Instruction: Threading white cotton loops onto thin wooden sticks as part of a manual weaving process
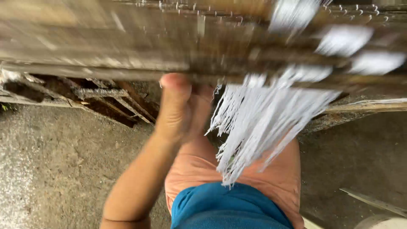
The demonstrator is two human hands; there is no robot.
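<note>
Blur: whole far half of the view is motion-smeared; edges and small parts there cannot be read.
Wooden frame (127, 46): heavy weathered beam across the far side, left to right; a row of small metal hooks along its far edge, right end cut off by the picture edge.
White threads (258, 123): loose bundle hanging from the frame, right of centre, fanning down over the lap; upper ends lost in blur.
Left hand (176, 106): raised to the near underside of the frame, thumb up against the wood, just left of the threads; fingers hidden behind the thumb, so whether it grips cannot be told.
Right hand: not visible anywhere.
Lap: pink-orange shorts (271, 178) and blue shirt hem (220, 208), near centre, partly covered by threads.
Container: pale round rim (381, 221) at near right corner, mostly cut off; contents not visible.
Ground (55, 161): rough grey concrete, left; wooden slats (114, 101) beneath the frame.
</note>
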